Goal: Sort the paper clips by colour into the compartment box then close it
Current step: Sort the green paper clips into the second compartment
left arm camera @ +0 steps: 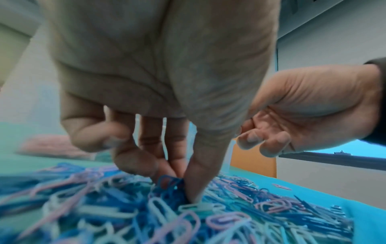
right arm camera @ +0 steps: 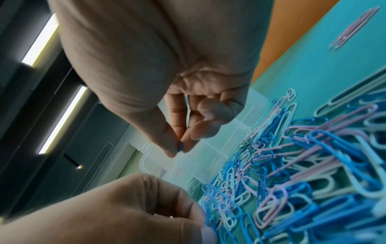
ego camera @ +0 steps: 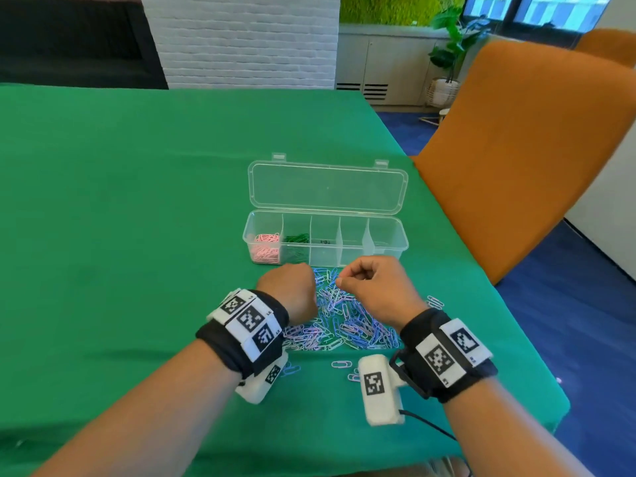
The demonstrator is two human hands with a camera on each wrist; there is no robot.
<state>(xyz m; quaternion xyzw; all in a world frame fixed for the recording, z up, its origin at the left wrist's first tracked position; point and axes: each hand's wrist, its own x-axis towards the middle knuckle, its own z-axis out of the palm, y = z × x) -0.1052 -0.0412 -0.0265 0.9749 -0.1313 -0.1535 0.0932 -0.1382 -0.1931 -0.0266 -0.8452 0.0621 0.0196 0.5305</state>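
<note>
Pink and green clips are already sorted into the two leftmost compartments of the compartment box [ego camera: 395, 251], at frame centre with its lid open; three compartments look unfilled. Blue clips are pinched by the left hand [left arm camera: 158, 92] and right hand [right arm camera: 167, 92] over the mixed pile [ego camera: 347, 321] just below.

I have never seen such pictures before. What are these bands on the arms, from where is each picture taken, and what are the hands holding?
No machine here: a person works with bare hands, with cameras strapped on the wrists. The big view comes from a head camera; the two close views look along each hand. On the green table stands a clear compartment box, lid open, with pink clips and green clips already sorted. In front lies a mixed pile of clips. The left hand pinches a bunch of blue clips in the pile. The right hand pinches one blue clip above it.
</note>
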